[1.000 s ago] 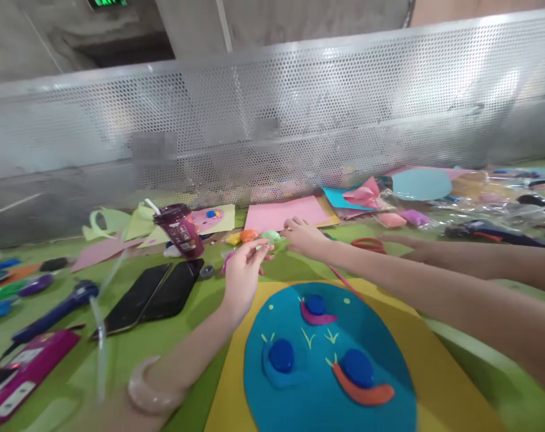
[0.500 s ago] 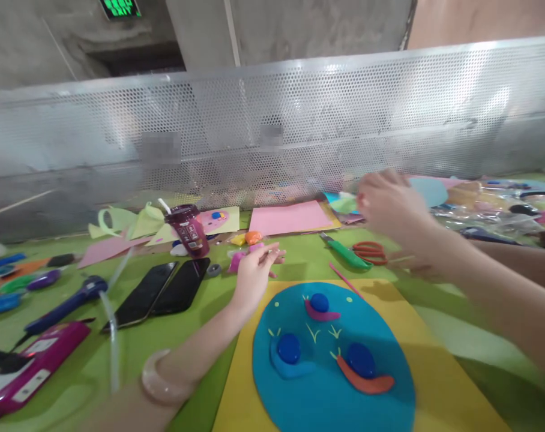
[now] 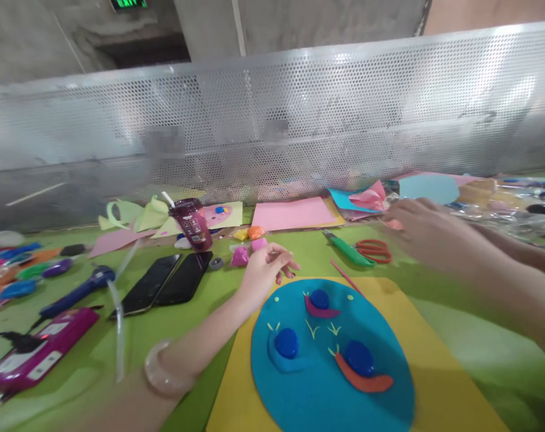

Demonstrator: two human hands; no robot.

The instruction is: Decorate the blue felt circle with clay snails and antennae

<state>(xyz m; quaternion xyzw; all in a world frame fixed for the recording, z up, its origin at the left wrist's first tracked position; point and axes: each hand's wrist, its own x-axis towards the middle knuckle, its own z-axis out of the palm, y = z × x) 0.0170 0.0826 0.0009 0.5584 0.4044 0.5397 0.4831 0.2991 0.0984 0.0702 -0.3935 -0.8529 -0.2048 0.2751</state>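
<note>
My left hand [image 3: 272, 264] hovers over the top left edge of the yellow sheet [image 3: 439, 360], fingers loosely bent and apart, holding nothing. A blue paper oval [image 3: 331, 390] lies on that sheet, bearing several snail shapes with blue caps as shells; one is the orange snail [image 3: 367, 381]. My right hand [image 3: 416, 222] is blurred at the back right, near crumpled pink paper [image 3: 369, 197]. A pinkish patch shows at its fingertips, too smeared to name. Green-and-orange scissors [image 3: 351, 249] lie left of it, and a thin pink strip [image 3: 344, 276] touches the yellow sheet.
Two phones [image 3: 185, 279], a drink cup with straw [image 3: 192, 225], a glue gun [image 3: 77, 291] and a purple power strip [image 3: 41, 348] stand left. Pink clay [image 3: 240, 257] is near my left hand. Another arm [image 3: 515, 246] shows behind mine. A perforated metal panel [image 3: 344, 120] borders the back.
My right hand has moved right and lower, uncovering the crumpled pink paper; a pale green piece beside it no longer shows. My left hand has shifted slightly right.
</note>
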